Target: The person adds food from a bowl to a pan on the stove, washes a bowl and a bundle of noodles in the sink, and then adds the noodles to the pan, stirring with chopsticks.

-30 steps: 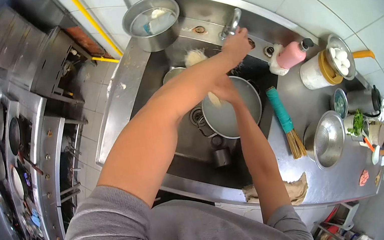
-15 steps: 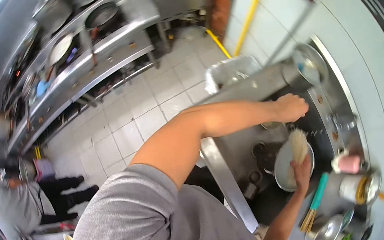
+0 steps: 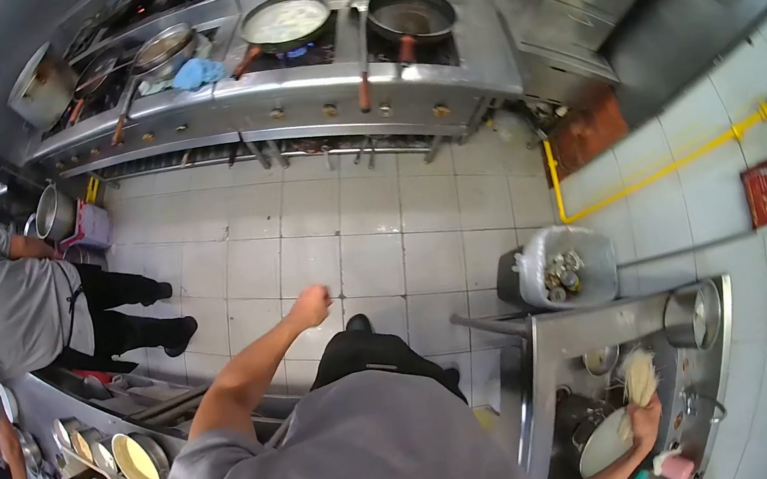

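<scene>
A pale bristly bundle (image 3: 640,379), like a brush or whisk, is gripped in my right hand (image 3: 647,423) over the sink at the lower right. Just below that hand a white bowl (image 3: 602,446) sits in the sink, partly hidden by the hand and forearm. My left hand (image 3: 313,306) is out over the tiled floor, its fingers curled; whether anything is inside cannot be made out. A small metal bowl (image 3: 602,360) lies beside the bundle, and a metal pot (image 3: 692,317) stands at the sink's far corner.
A stove (image 3: 278,95) with pans runs along the far side. A lined bin (image 3: 566,270) stands beyond the sink. At the left a person (image 3: 9,302) in grey bends over a counter with containers. A yellow pipe (image 3: 675,162) crosses the wall.
The view has swung toward the stove. My left hand has moved away from the sink to over the floor. The bristly bundle is still in my right hand.
</scene>
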